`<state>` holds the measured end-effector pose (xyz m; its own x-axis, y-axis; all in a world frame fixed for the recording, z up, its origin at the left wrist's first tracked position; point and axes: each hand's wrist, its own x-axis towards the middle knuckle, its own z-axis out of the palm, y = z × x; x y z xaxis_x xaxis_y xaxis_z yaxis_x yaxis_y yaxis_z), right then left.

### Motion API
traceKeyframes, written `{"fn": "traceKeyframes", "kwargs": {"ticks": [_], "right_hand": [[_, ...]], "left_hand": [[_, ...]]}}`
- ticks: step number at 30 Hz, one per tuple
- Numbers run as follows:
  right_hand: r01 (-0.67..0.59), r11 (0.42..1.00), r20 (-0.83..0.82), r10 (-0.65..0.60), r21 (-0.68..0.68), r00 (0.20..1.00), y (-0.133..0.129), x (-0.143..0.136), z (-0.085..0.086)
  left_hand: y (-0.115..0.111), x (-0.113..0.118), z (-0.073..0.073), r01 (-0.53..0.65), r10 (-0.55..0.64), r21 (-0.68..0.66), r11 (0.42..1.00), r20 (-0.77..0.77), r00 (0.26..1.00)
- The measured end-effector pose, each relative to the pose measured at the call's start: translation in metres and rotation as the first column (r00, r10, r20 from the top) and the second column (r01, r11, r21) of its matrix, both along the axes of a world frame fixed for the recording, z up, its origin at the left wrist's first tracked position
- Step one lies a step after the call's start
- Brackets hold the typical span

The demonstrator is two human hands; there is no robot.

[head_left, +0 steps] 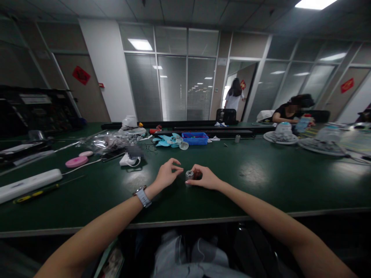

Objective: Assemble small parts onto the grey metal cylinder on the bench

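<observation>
On the green table (232, 197) a small metal cylinder (189, 176) stands upright, with dark openings in its top. My right hand (205, 177) holds it from the right, thumb and fingers around its sides. A reddish-brown thing (198, 175) shows inside the curve of that hand, too small to make out. Just left of the cylinder is my left hand (169, 172), its fingers apart and nothing between them. A watch with a grey strap (143, 196) is on my left wrist.
Beyond my hands are a blue basket (194, 139), light-blue fan blades (169, 140) and clear plastic wrap (107, 143). A white power strip (30, 184) and a yellow-black screwdriver (36, 194) lie left. Fan parts (280, 136) and a seated person (292, 110) are at the back right.
</observation>
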<state>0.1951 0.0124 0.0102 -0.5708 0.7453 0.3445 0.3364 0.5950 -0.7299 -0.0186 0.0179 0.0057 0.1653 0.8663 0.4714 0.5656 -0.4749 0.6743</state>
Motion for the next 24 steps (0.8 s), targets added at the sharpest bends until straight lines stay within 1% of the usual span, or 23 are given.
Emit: {"fn": "traceKeyframes", "kwargs": {"ticks": [1, 2, 4, 8, 10, 12, 14, 15, 17, 18, 19, 21, 24], "right_hand": [[0.003, 1.000, 0.005, -0.003, 0.003, 1.000, 0.000, 0.000, 0.000], [0.007, 1.000, 0.011, -0.007, 0.006, 1.000, 0.000, 0.000, 0.000], [0.015, 1.000, 0.017, -0.015, 0.015, 1.000, 0.001, 0.000, -0.001], [0.023, 0.999, 0.020, -0.024, 0.031, 1.000, 0.003, -0.001, -0.003], [0.027, 0.999, 0.019, -0.028, 0.033, 0.999, 0.004, -0.001, -0.004], [0.024, 0.999, 0.018, -0.025, 0.031, 1.000, 0.003, -0.001, -0.004], [0.017, 0.999, 0.014, -0.018, 0.028, 1.000, 0.003, 0.000, -0.003], [0.014, 1.000, 0.011, -0.015, 0.028, 1.000, 0.002, 0.000, -0.003], [0.013, 1.000, 0.005, -0.013, 0.027, 1.000, 0.002, 0.000, -0.003], [0.012, 1.000, 0.004, -0.012, 0.027, 1.000, 0.002, 0.000, -0.003], [0.010, 1.000, 0.003, -0.010, 0.027, 1.000, 0.003, 0.000, -0.003], [0.005, 1.000, 0.001, -0.005, 0.025, 1.000, 0.003, 0.000, -0.003], [-0.004, 1.000, -0.003, 0.004, 0.029, 1.000, 0.003, 0.000, -0.003]], "left_hand": [[0.003, -0.003, -0.004, -0.005, 0.003, -0.043, 0.999, -0.050, 0.999], [0.005, -0.005, -0.007, 0.011, -0.019, -0.076, 0.997, -0.103, 0.994], [0.006, -0.006, -0.012, 0.024, -0.041, -0.106, 0.994, -0.165, 0.985], [0.001, -0.003, -0.012, -0.002, -0.016, -0.069, 0.998, -0.261, 0.965], [-0.003, -0.002, -0.010, -0.029, 0.013, -0.045, 0.999, -0.305, 0.952], [-0.006, 0.000, -0.006, -0.045, 0.032, -0.034, 0.998, -0.312, 0.950], [-0.009, 0.001, 0.000, -0.044, 0.041, -0.008, 0.999, -0.239, 0.970], [-0.011, 0.003, 0.004, -0.046, 0.049, 0.021, 0.999, -0.161, 0.986], [-0.015, 0.007, 0.013, -0.047, 0.049, 0.132, 0.990, -0.006, 0.999], [-0.018, 0.009, 0.016, -0.034, 0.026, 0.170, 0.985, 0.053, 0.998], [-0.021, 0.012, 0.019, 0.001, -0.019, 0.178, 0.984, 0.098, 0.995], [-0.025, 0.017, 0.021, 0.069, -0.097, 0.185, 0.980, 0.146, 0.985], [-0.029, 0.023, 0.019, 0.160, -0.184, 0.167, 0.973, 0.140, 0.973]]}}
